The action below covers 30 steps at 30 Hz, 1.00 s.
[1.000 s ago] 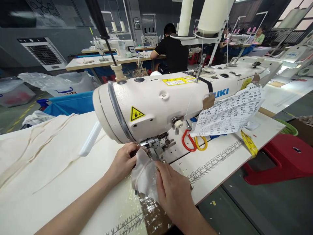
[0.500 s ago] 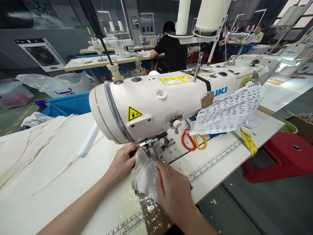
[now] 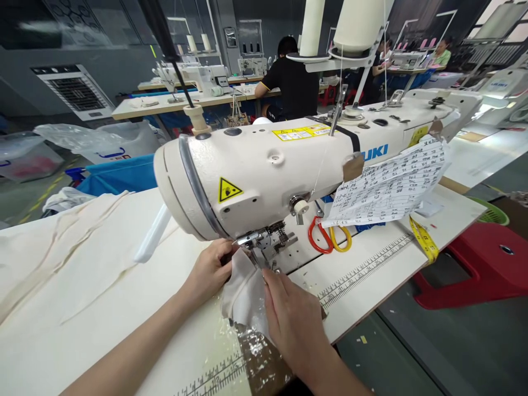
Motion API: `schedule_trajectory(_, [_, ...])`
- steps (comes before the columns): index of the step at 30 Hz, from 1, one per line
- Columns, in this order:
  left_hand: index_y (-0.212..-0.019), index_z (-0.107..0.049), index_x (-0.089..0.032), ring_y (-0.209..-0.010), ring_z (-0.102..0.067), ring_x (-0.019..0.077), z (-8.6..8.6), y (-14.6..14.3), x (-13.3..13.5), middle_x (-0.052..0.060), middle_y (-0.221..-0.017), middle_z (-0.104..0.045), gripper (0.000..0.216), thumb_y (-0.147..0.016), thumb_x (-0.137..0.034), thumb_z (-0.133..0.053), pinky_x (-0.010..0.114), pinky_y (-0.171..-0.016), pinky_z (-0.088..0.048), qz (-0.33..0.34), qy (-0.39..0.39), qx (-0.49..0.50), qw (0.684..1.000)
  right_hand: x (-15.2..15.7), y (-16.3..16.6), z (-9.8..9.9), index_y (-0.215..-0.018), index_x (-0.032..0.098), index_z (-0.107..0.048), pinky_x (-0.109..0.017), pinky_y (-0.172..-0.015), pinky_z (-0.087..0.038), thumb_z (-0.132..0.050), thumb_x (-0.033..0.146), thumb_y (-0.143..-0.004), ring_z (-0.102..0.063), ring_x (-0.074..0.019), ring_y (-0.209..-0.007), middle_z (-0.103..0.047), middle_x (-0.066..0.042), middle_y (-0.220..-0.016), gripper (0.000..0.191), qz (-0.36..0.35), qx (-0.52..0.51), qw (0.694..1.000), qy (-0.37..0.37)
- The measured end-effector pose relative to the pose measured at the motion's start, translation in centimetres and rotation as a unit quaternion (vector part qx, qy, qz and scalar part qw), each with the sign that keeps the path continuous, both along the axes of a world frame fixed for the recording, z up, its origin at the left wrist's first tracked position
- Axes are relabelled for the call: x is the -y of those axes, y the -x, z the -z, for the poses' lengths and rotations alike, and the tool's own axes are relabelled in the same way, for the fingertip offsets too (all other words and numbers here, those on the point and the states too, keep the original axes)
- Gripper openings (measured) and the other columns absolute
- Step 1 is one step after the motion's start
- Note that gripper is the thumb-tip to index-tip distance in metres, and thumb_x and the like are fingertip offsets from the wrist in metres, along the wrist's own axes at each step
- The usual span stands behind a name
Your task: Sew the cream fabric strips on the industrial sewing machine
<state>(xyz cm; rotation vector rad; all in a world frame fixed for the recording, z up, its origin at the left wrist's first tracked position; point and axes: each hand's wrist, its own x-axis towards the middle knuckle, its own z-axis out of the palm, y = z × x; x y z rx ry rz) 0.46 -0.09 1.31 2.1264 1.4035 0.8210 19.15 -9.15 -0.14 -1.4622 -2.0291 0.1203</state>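
Observation:
A piece of white fabric (image 3: 244, 289) lies under the needle area of a white sewing machine (image 3: 256, 176), its loose end hanging toward me. My left hand (image 3: 211, 270) pinches the fabric's left side, fingertips partly hidden beneath the machine head. On the other side, my right hand (image 3: 293, 324) has thumb and forefinger pressed together at the fabric's right edge, close to the presser foot (image 3: 258, 258). A thin metal piece shows by those fingertips; whether it belongs to the machine I cannot tell.
Scissors with red and yellow handles (image 3: 320, 236) lie behind the needle area. A handwritten sheet (image 3: 383, 187) hangs on the machine arm. A yellow tape measure (image 3: 424, 239) drapes over the table edge, near a red stool (image 3: 487, 264). Pale cloth strips (image 3: 61, 247) lie left. A co-worker (image 3: 291, 82) sits ahead.
The whole view has shifted slightly, with the machine sitting a little further right. Both hands keep their places at the fabric, which has moved very little.

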Motion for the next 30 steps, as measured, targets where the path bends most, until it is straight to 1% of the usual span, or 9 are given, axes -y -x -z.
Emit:
schedule_trajectory(2, [-0.076,-0.066,-0.019,-0.072,-0.063,0.0206,0.1,0.0,0.0,0.004,-0.076,-0.068,0.027,-0.083,-0.041,-0.052,0.031,-0.066,-0.048,-0.003,-0.002,-0.001,1.0,0.0,0.0,0.0,-0.12,0.012,-0.061,-0.03,-0.051,-0.049,-0.039,0.011,-0.095,-0.072,-0.0216,-0.069,-0.073,-0.007,-0.088,0.033,-0.002,-0.002,1.0,0.004])
schedule_trajectory(8, [-0.068,-0.062,-0.02,-0.069,-0.062,0.0203,0.1,-0.1,-0.1,0.003,-0.072,-0.067,0.028,-0.082,-0.042,-0.052,0.03,-0.062,-0.047,-0.018,0.019,-0.003,1.0,0.1,-0.1,0.0,-0.12,0.012,-0.06,-0.033,-0.057,-0.052,-0.035,0.015,-0.098,-0.072,-0.0227,-0.073,-0.074,-0.008,-0.091,0.033,0.001,-0.029,1.0,0.005])
schedule_trajectory(14, [-0.069,-0.063,-0.02,-0.071,-0.063,0.0207,0.2,-0.1,-0.2,0.003,-0.071,-0.065,0.031,-0.084,-0.045,-0.052,0.031,-0.065,-0.049,-0.014,0.017,0.002,1.0,0.0,-0.1,-0.1,-0.116,0.013,-0.062,-0.033,-0.053,-0.05,-0.036,0.013,-0.097,-0.072,-0.0225,-0.071,-0.073,-0.007,-0.088,0.033,0.002,-0.017,1.0,0.003])
schedule_trajectory(16, [-0.072,-0.065,-0.02,-0.074,-0.064,0.0213,0.3,0.0,-0.1,0.004,-0.074,-0.066,0.031,-0.085,-0.045,-0.052,0.032,-0.067,-0.05,-0.008,0.011,0.002,1.0,-0.1,0.0,0.0,-0.117,0.012,-0.062,-0.033,-0.052,-0.05,-0.036,0.013,-0.097,-0.072,-0.0227,-0.07,-0.073,-0.008,-0.087,0.033,0.003,-0.013,1.0,-0.001])
schedule_trajectory(21, [-0.083,-0.066,-0.02,-0.08,-0.064,0.023,0.6,-0.1,0.2,0.006,-0.086,-0.069,0.026,-0.086,-0.039,-0.05,0.033,-0.069,-0.052,-0.007,-0.029,-0.024,0.999,0.0,0.1,0.0,-0.119,0.011,-0.061,-0.031,-0.051,-0.05,-0.04,0.011,-0.096,-0.072,-0.0214,-0.068,-0.073,-0.007,-0.087,0.031,0.001,0.003,1.0,-0.003])
schedule_trajectory(25, [-0.09,-0.065,-0.018,-0.081,-0.063,0.0239,0.9,-0.4,0.3,0.007,-0.086,-0.068,0.022,-0.086,-0.03,-0.047,0.035,-0.069,-0.051,0.007,-0.099,-0.057,0.993,0.0,0.1,0.0,-0.12,0.011,-0.059,-0.029,-0.052,-0.05,-0.043,0.009,-0.095,-0.072,-0.0208,-0.07,-0.074,-0.008,-0.089,0.03,0.001,0.015,1.0,-0.005])
schedule_trajectory(28, [-0.091,-0.064,-0.018,-0.079,-0.062,0.0235,1.2,-0.4,0.3,0.007,-0.085,-0.068,0.021,-0.088,-0.031,-0.047,0.035,-0.069,-0.051,0.016,-0.133,-0.065,0.989,0.0,0.1,0.0,-0.12,0.012,-0.058,-0.029,-0.052,-0.049,-0.045,0.009,-0.095,-0.071,-0.0201,-0.07,-0.074,-0.007,-0.089,0.029,0.002,0.022,1.0,-0.006])
schedule_trajectory(30, [-0.089,-0.064,-0.019,-0.077,-0.062,0.0229,1.3,-0.2,0.2,0.006,-0.083,-0.068,0.022,-0.089,-0.033,-0.048,0.034,-0.067,-0.051,0.009,-0.131,-0.061,0.989,0.0,0.1,0.0,-0.12,0.012,-0.058,-0.029,-0.053,-0.049,-0.046,0.009,-0.095,-0.071,-0.0202,-0.07,-0.074,-0.007,-0.089,0.028,0.003,0.025,1.0,-0.005])
